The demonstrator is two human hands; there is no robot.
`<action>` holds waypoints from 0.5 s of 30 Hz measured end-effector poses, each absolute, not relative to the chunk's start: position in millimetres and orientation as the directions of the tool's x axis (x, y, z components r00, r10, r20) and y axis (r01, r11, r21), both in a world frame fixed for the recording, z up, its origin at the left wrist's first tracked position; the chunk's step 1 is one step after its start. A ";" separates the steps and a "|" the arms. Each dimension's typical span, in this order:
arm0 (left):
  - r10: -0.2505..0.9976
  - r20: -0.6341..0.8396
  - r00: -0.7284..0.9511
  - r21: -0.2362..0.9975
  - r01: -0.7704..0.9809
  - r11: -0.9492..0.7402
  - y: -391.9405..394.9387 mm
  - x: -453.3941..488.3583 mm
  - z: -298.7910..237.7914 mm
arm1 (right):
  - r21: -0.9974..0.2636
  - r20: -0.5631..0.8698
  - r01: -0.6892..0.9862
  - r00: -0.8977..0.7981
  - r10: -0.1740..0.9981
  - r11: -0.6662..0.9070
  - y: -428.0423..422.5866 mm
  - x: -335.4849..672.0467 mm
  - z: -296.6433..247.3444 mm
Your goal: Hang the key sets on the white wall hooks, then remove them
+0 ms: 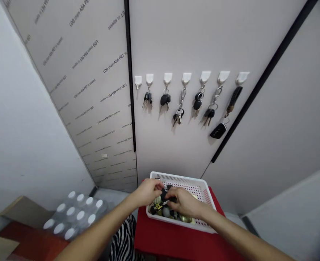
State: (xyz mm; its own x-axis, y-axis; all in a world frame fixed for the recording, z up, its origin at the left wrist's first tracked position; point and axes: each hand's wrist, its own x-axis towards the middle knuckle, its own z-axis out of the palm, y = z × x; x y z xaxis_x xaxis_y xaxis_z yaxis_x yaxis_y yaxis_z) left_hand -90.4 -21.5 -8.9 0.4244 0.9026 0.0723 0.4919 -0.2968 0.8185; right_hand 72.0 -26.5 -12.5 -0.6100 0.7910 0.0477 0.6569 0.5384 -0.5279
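A white plastic basket (209, 197) holds a jumble of small items, and both hands reach into its left part. My left hand (148, 192) has its fingers bent together over the back left of the pile. My right hand (186, 203) is closed on a small black object (164, 194), whose kind I cannot make out. The left fingertips come close to this object, and whether they touch it is hard to see. Beneath the hands lie a yellow-and-black item (157, 207), a grey round piece (165, 212) and a gold-coloured piece (185, 219).
The basket stands on a red surface (160, 235) against white panels. Above it, several white hooks (186, 78) carry bunches of keys (179, 115); the far-left hook (138, 81) bears no keys. White-capped bottles (71, 211) and cardboard (21, 214) are at the lower left.
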 end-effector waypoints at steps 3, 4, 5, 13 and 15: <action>0.862 0.068 0.502 0.670 0.618 -0.412 -25.6 -87.1 -14.6 | -0.536 0.047 0.655 -0.606 0.794 0.532 -31.9 74.6 -12.5; 0.859 0.067 0.508 0.628 0.648 -0.432 -26.2 -85.9 -15.9 | -0.535 0.043 0.656 -0.608 0.793 0.532 -32.3 76.0 -11.3; 0.858 0.066 0.509 0.593 0.672 -0.444 -26.4 -84.6 -17.1 | -0.534 0.037 0.658 -0.609 0.792 0.531 -32.2 77.7 -9.9; 0.860 0.105 0.499 0.526 0.706 -0.474 -18.6 -74.1 -21.3 | -0.698 0.016 0.610 -0.510 0.860 0.375 -20.4 98.8 1.1; 0.854 0.104 0.509 0.591 0.660 -0.465 -15.5 -72.3 -20.4 | -0.753 0.033 0.572 -0.461 0.887 0.326 -16.7 102.8 5.8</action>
State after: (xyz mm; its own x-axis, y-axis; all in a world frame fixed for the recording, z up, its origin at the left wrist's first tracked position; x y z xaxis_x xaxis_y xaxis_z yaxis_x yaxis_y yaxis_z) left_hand -72.3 -15.5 -20.4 0.5093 0.8544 0.1036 0.6596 -0.4648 0.5907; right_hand 102.8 -16.7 5.8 -0.4611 0.8868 0.0330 0.5723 0.3255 -0.7527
